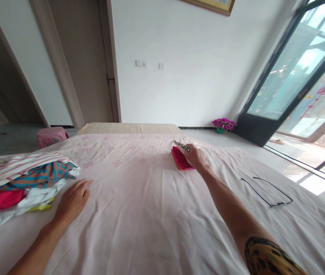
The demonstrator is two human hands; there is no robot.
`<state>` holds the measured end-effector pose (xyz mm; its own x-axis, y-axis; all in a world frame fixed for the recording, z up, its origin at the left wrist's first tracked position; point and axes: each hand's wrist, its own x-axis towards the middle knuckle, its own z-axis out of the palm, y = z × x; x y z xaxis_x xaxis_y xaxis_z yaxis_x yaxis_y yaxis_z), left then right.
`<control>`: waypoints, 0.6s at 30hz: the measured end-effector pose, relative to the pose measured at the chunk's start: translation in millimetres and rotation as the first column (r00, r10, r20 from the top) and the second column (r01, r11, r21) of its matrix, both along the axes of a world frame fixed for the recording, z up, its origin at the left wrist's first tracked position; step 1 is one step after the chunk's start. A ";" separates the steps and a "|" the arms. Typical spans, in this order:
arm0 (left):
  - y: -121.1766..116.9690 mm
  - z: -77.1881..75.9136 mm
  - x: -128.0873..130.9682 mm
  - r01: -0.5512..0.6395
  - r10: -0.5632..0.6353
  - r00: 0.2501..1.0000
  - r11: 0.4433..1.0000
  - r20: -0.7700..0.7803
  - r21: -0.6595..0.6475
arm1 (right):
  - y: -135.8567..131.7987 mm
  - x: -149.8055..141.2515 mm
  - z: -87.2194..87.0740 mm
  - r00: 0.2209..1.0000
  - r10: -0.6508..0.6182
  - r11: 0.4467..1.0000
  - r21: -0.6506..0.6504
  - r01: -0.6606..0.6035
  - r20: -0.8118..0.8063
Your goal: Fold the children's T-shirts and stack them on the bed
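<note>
My left hand (74,199) lies palm down on the pale pink sheet, fingers stretched out and holding nothing. Just left of it is a heap of clothes (47,173): striped white, blue-and-brown striped, red, white and yellow pieces. Farther off, right of centre, my right hand (197,156) is closed on a white folded garment with black lettering (183,147). That garment is tilted over a small stack of folded clothes (181,158), where deep pink and an orange edge show. My right fingertips are partly hidden.
Eyeglasses (271,200) lie on the sheet (151,217) right of my right forearm. Past the bed's far side are a pink plastic stool (52,136), a beige covered surface (130,128), purple flowers in a green pot (222,125) and a glass door (285,76).
</note>
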<state>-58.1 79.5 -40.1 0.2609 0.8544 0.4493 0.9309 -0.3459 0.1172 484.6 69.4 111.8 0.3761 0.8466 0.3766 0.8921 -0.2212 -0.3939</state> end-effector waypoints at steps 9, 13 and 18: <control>-4.4 5.1 3.4 -0.014 0.014 1.000 1.000 0.019 -0.025 | -17.2 -111.1 -14.4 0.102 0.431 0.898 0.415 -0.144 -0.897; -7.1 8.3 4.3 -0.018 0.021 0.998 0.999 0.053 -0.048 | -36.4 -136.0 -48.5 0.294 0.351 0.918 0.263 -0.298 -0.889; -8.2 10.8 6.1 -0.013 0.015 0.999 0.998 0.047 -0.055 | -56.8 -137.7 -58.2 0.519 0.531 0.779 0.144 -0.611 -0.670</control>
